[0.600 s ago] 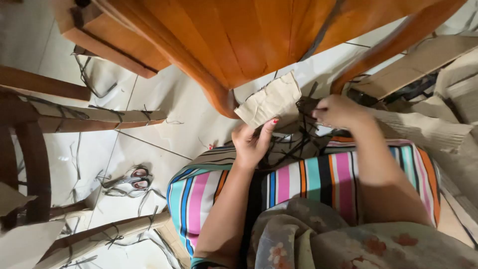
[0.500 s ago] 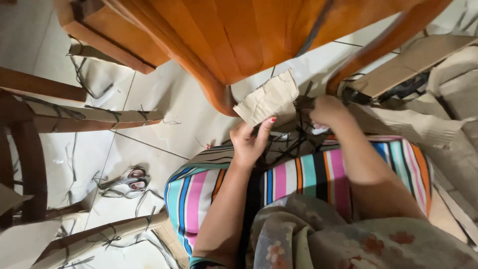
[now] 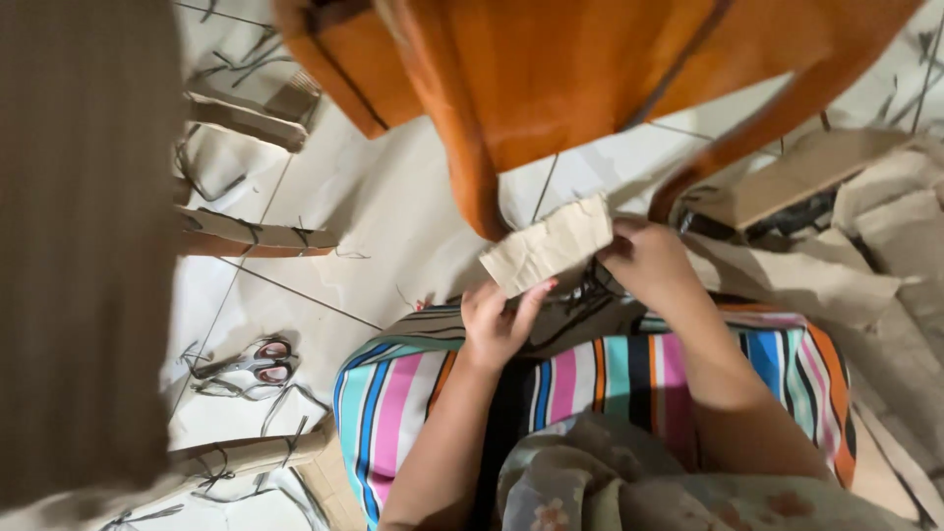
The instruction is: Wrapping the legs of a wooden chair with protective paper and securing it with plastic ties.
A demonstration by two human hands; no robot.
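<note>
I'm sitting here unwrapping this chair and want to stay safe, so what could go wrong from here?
The scissors lie on the floor tiles among loose black ties, possibly easy to step on. Both the left hand and right hand grip the cardboard piece; it may tear or snap back.

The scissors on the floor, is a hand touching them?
Apart. The head view shows the scissors lying alone on the floor, with bare tile between them and the left hand.

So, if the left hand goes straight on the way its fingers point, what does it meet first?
The left hand points up and slightly right; its fingertips already touch the cardboard piece. Beyond it probably comes the orange chair leg, though depth is unclear.
</note>
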